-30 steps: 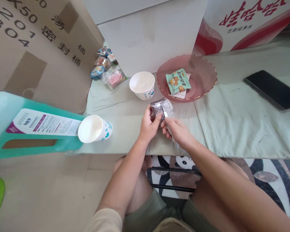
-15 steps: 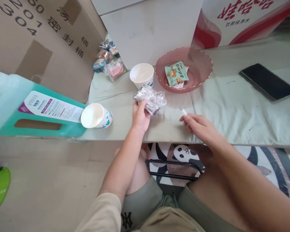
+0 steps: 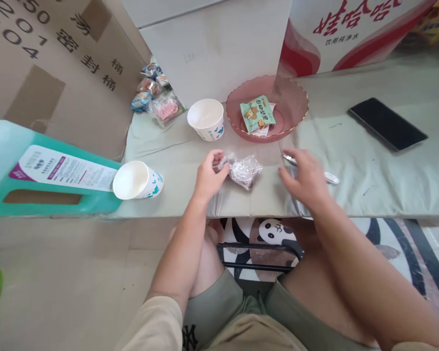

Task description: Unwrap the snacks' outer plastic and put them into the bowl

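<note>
At the centre of the frame, a small crumpled packet of clear plastic film with a dark content (image 3: 244, 171) lies on the pale green cloth (image 3: 373, 187). The left hand (image 3: 209, 175) meets its left end, thumb and fingers curved about the loose film, apparently to steady it; whether they pinch it cannot be told. Right of centre, the right hand (image 3: 304, 176) is spread palm down, thumb apart from the fingers, above a slim silver-and-white tool, probably a knife (image 3: 331, 178). The tool shows on both sides of the hand; contact with it is hidden. Lying flat beside the packet, it seems placed within easy reach.

Just above the packet stand a white paper cup with blue print (image 3: 206, 119), mouth up, and a translucent pink scalloped bowl (image 3: 297, 113). The bowl's raised wall encloses a mint-green printed sachet (image 3: 256, 115), presumably keeping it together with the paler piece beneath.
</note>
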### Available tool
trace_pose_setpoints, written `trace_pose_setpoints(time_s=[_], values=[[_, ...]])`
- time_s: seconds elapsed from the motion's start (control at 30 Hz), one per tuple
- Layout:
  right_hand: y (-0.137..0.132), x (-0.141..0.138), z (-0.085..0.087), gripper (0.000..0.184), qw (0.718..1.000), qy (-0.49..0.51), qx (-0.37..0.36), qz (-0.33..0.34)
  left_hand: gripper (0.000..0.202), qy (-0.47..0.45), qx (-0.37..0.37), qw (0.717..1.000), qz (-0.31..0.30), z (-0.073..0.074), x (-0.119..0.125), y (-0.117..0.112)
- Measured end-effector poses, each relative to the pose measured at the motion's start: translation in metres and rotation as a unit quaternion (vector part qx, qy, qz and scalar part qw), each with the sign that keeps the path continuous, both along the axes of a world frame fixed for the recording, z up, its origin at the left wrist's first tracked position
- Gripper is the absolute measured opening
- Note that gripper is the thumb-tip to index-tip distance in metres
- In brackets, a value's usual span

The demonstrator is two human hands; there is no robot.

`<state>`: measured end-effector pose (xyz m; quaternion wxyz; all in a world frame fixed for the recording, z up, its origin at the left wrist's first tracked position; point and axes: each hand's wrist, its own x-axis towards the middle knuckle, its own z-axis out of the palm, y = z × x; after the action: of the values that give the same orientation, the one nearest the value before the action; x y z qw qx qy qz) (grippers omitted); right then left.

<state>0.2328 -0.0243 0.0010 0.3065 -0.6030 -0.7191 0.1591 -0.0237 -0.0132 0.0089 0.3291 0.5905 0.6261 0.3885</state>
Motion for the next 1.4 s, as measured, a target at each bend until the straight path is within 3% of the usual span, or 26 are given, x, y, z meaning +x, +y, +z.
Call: trace_pose_setpoints(time_s=[0.1, 0.2, 0.37, 0.57, 0.7, 0.87, 1.03, 1.13, 1.27, 1.33, 1.4], values=[[0.006, -0.032, -0.005, 0.061, 0.988, 0.077, 0.001, 0.130, 0.039, -0.079, -0.041, 0.995, 0.037, -0.002, -0.002, 0.002], [0.011, -0.052, -0.002, 0.059, 0.980, 0.094, -0.024, 0.176, 0.046, -0.131, -0.069, 0.988, 0.054, -0.001, -0.010, 0.006], [0.010, -0.031, 0.009, 0.028, 0.989, 0.105, 0.020, 0.100, 0.044, -0.117, -0.088, 0.986, 0.084, -0.002, -0.032, 0.013], [0.003, 0.020, 0.005, 0.022, 0.994, 0.066, 0.083, -0.014, 0.048, 0.071, -0.079, 0.992, 0.060, -0.007, -0.049, 0.009], [-0.004, 0.026, 0.007, 0.024, 0.993, 0.070, 0.083, -0.049, 0.022, 0.150, -0.003, 0.988, 0.039, -0.006, -0.040, 0.006], [0.001, 0.001, 0.005, 0.049, 0.996, 0.074, 0.042, 0.029, 0.019, 0.182, 0.194, 0.964, -0.006, -0.007, -0.031, 0.003], [-0.008, 0.000, 0.011, 0.009, 0.987, 0.094, 0.109, 0.072, 0.017, 0.175, 0.299, 0.935, -0.070, 0.008, -0.040, -0.018], [-0.026, 0.018, 0.021, 0.012, 0.978, 0.110, 0.091, 0.151, 0.017, 0.146, 0.263, 0.943, -0.144, 0.017, -0.044, -0.034], [-0.035, 0.039, 0.030, 0.039, 0.948, 0.105, -0.094, 0.285, 0.033, 0.179, 0.058, 0.950, -0.247, 0.025, -0.041, -0.044], [-0.031, 0.040, 0.029, 0.037, 0.946, 0.066, -0.150, 0.278, 0.038, 0.203, -0.022, 0.945, -0.255, 0.031, -0.038, -0.044], [-0.025, 0.036, 0.025, 0.035, 0.955, -0.015, -0.164, 0.246, 0.034, 0.233, -0.055, 0.943, -0.229, 0.039, -0.034, -0.043]])
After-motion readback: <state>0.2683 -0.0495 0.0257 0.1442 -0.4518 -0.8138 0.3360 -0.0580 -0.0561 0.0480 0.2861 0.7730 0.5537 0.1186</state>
